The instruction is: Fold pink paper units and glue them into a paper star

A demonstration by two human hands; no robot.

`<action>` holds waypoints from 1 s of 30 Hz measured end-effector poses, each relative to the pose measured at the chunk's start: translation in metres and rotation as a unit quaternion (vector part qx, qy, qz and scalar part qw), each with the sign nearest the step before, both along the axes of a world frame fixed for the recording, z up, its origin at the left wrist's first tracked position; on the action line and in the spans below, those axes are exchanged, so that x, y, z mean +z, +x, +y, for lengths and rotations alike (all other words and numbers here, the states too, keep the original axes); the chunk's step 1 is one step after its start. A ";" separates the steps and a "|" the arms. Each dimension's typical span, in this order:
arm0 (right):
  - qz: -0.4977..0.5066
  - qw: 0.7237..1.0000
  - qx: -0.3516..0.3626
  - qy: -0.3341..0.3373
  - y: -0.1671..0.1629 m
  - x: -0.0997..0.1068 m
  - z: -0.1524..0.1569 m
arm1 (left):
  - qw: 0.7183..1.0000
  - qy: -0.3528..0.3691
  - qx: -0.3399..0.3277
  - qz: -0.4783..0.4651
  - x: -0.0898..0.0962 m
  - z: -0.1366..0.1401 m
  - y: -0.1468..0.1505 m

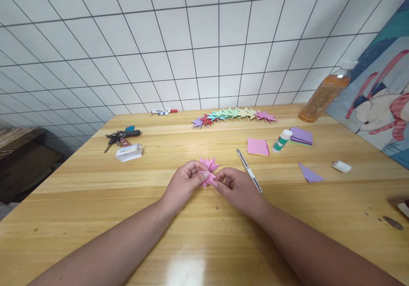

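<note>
A pink folded-paper star (pixel 209 164) with several pointed petals is held just over the wooden table, between both hands. My left hand (pixel 187 179) pinches it from the left, thumb on top near its middle. From the right, my right hand (pixel 238 188) pinches the tip of one lower petal between thumb and forefinger. A utility knife (pixel 249 171) lies right beside my right hand, slanting away. Farther back rests a row of similar paper stars (pixel 234 114) in purple, red, blue, green, yellow and pink.
Right of the hands are pink paper squares (pixel 258 146), a glue stick (pixel 282 140), purple paper squares (pixel 301 135), a purple triangle (pixel 309 173) and an eraser (pixel 341 166). A drink bottle (pixel 326 94) stands behind. Keys (pixel 119 137), a small white box (pixel 129 152) and markers (pixel 164 112) lie left.
</note>
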State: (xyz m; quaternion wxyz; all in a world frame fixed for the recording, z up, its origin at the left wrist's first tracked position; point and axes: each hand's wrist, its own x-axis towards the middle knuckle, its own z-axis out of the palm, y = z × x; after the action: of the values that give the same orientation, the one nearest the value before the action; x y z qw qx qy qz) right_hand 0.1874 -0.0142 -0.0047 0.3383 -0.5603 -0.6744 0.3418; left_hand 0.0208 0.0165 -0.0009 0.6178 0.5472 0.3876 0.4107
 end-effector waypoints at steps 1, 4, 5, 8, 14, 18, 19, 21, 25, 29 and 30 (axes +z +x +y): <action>0.002 1.000 0.001 0.000 0.000 -0.001 0.000 | 1.000 -0.001 -0.002 0.000 0.000 0.000 0.000; 0.003 1.000 0.004 -0.002 0.000 -0.004 0.000 | 1.000 -0.007 -0.006 0.003 0.002 -0.001 0.002; 0.003 1.000 0.003 -0.004 0.000 -0.005 0.001 | 1.000 -0.010 -0.009 0.006 0.002 -0.001 0.003; 0.005 1.000 0.000 -0.010 0.001 -0.007 0.001 | 1.000 -0.010 -0.020 0.009 0.004 -0.003 0.005; -0.009 1.000 0.009 0.012 0.002 -0.007 0.001 | 0.998 0.017 -0.032 0.056 0.004 -0.005 0.005; -0.020 0.999 0.001 0.025 0.002 -0.006 0.001 | 0.998 -0.008 -0.028 0.048 0.006 -0.005 0.005; -0.022 0.999 -0.001 0.027 0.002 -0.006 0.001 | 0.999 -0.013 -0.026 0.046 0.006 -0.005 0.005; -0.030 0.999 -0.005 0.034 0.002 -0.003 0.001 | 0.999 -0.021 -0.020 0.042 0.007 -0.005 0.005; -0.011 0.998 -0.022 0.059 0.001 0.003 0.000 | 0.998 -0.027 -0.026 0.054 0.005 -0.003 0.004; 0.008 0.995 -0.022 0.095 0.001 0.006 -0.001 | 0.997 0.001 -0.040 0.073 0.001 -0.003 0.003; -0.001 0.994 -0.020 0.104 0.001 0.006 -0.001 | 0.996 0.010 -0.042 0.079 0.000 -0.004 0.004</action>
State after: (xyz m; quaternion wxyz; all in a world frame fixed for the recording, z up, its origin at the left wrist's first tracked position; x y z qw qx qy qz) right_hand 0.1886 -0.0154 0.0017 0.4011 -0.5353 -0.6954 0.2626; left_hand 0.0244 0.0128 -0.0008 0.5968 0.5996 0.4077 0.3435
